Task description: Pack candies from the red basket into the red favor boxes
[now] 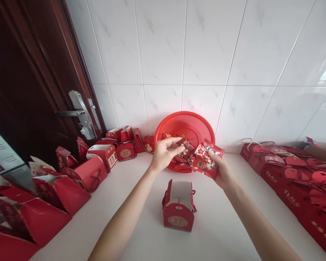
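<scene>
My left hand (164,154) pinches a small dark-red candy packet (185,145) over the front of a red plastic basket (184,117). To its right, my right hand (221,168) is closed on several red candy packets (206,161) with flowery and coloured prints. More wrapped sweets (180,159) lie in the basket below the hands, partly covered by them. Nearer to me, between my forearms, a red gift box (178,214) stands upright with its top open. A gold round emblem is on its front, and loop handles show at its sides.
Several red gift boxes (97,170) line the left side of the white table (149,232). Along the right stand red bags or boxes (282,181) with gold lettering and cords. A tiled wall (206,54) rises behind the basket; a dark wooden door (38,54) is at left.
</scene>
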Available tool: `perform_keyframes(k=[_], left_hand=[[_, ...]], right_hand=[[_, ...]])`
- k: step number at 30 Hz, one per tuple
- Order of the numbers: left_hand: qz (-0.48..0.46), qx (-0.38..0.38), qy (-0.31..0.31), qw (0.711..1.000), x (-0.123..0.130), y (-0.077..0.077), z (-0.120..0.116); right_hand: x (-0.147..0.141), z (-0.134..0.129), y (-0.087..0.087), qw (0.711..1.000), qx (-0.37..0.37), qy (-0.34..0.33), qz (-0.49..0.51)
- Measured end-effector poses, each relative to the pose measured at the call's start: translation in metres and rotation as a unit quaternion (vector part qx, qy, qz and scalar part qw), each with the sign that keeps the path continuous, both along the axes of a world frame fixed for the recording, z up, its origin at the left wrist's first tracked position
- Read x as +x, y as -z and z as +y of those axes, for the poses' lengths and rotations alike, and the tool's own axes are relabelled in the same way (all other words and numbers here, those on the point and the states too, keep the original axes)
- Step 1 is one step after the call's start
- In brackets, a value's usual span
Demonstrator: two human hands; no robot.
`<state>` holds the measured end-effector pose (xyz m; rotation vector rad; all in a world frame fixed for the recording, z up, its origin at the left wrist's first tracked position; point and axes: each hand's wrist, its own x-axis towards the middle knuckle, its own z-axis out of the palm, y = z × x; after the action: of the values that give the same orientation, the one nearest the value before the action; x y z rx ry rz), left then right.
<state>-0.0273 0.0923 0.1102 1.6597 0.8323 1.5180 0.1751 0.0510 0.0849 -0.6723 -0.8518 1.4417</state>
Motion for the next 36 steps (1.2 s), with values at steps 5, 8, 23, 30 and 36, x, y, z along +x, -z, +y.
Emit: perform_keyframes(k=[5,8,23,30,36], left_hand=[[0.009,0.141,-0.011,0.990,-0.006,-0.016,-0.020],[0.056,0.195,0.025,0.979,-0.012,-0.021,-0.026],[0.143,0.158,0.095,0.972,-0.024,-0.026,-0.034],[0.160,0.103,0.083,0.978,-0.019,-0.027,-0.040],[0.159,0.069,0.090,0.981,-0.017,-0.031,-0.041]], right_hand=[[-0.010,-0.001,-0.027,0.999,0.007,-0.043,0.017],[-0.013,-0.001,-0.030,0.998,0.020,-0.054,0.026],[-0.012,-0.014,-0.036,0.998,0.038,-0.049,-0.025],[-0.016,-0.021,-0.040,0.994,0.070,-0.044,-0.069],[-0.019,-0.023,-0.042,0.988,0.096,-0.043,-0.113]])
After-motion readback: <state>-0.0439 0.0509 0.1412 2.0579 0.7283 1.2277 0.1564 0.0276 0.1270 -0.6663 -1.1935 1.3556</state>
